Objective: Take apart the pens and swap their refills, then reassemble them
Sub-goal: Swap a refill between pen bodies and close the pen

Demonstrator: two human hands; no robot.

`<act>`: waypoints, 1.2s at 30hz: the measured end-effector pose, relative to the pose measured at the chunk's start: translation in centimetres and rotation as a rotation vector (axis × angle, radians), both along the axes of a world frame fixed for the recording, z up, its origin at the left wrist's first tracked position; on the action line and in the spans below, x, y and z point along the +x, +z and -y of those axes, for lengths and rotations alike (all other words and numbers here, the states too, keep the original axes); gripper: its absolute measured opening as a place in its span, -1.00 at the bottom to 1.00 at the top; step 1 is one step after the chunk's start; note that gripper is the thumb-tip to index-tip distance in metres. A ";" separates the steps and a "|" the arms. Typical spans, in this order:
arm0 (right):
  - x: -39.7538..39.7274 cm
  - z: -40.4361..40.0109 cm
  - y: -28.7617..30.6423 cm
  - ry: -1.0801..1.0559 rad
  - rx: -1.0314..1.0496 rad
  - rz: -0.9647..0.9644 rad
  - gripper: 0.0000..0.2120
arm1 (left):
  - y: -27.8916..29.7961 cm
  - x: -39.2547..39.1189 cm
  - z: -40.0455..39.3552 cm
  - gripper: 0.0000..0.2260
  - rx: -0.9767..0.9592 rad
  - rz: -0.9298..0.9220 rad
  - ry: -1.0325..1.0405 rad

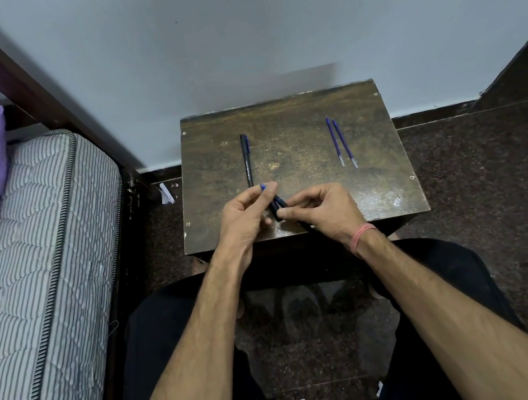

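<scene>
Both hands, left point(246, 212) and right point(320, 206), grasp one slim black pen point(280, 205) above the worn brown wooden counter's point(297, 156) near edge.

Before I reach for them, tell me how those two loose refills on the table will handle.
The two refills are thin, bare tubes, so they are probably very light and somewhat bendy. They look round and lie flat on the smooth table, so a nudge would likely roll them. Side by side and nearly touching, they may be fiddly to pinch singly.
</scene>
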State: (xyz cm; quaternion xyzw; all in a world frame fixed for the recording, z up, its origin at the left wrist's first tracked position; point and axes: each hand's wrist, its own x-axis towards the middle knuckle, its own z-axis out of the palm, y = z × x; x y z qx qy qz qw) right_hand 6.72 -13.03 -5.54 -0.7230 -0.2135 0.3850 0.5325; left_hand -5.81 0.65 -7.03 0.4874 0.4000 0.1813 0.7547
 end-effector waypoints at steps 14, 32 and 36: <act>0.2 -0.3 -0.7 -0.027 0.014 -0.036 -0.85 | -0.2 -0.3 0.2 -0.90 0.048 0.056 0.072; 0.3 0.0 0.0 0.012 0.029 -0.063 -0.90 | 0.0 -1.0 0.3 -0.78 0.016 0.102 0.065; 0.6 0.1 0.3 0.039 0.051 -0.134 -0.93 | -0.1 -1.4 -0.1 -0.68 -0.024 0.160 0.014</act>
